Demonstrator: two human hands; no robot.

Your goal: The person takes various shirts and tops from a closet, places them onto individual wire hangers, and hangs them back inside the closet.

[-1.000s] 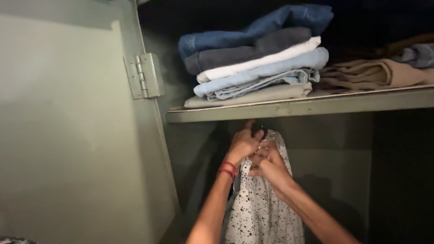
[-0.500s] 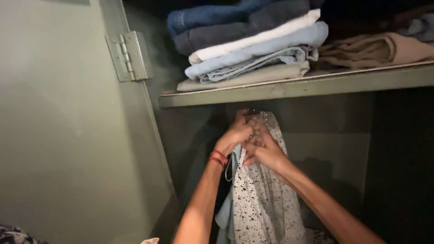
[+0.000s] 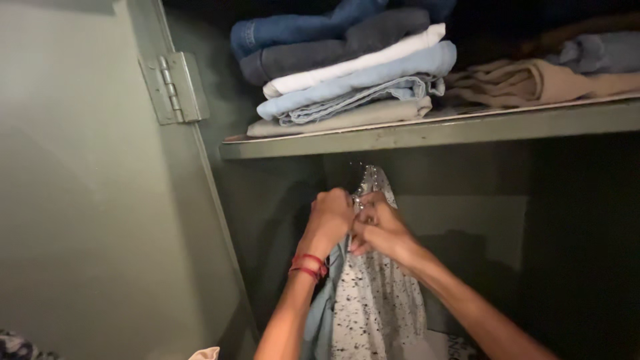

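Just below the grey-green shelf point(image 3: 427, 133) of a metal wardrobe, both hands meet at the top of a hanging white garment with dark speckles point(image 3: 377, 300). The left hand point(image 3: 331, 217), with red thread bands point(image 3: 308, 265) around its wrist, is curled into a fist on the upper left of the cloth, and the right hand point(image 3: 380, 227) is clamped on the same gathered part just beside it, the knuckles of the two touching. The garment's pointed top rises a little above the hands and seems to hang from something under the shelf, though the shadow there is too deep to tell what. From the hands the cloth falls straight down below the shelf, with a strip of pale blue fabric point(image 3: 320, 313) showing along its left edge. On top of the shelf lies a stack of folded clothes point(image 3: 347, 73) in blue, grey, white and beige, with folded tan clothes point(image 3: 533, 80) to its right. Left of the shelf, a hinge point(image 3: 175, 87) joins the open wardrobe door point(image 3: 87, 200).
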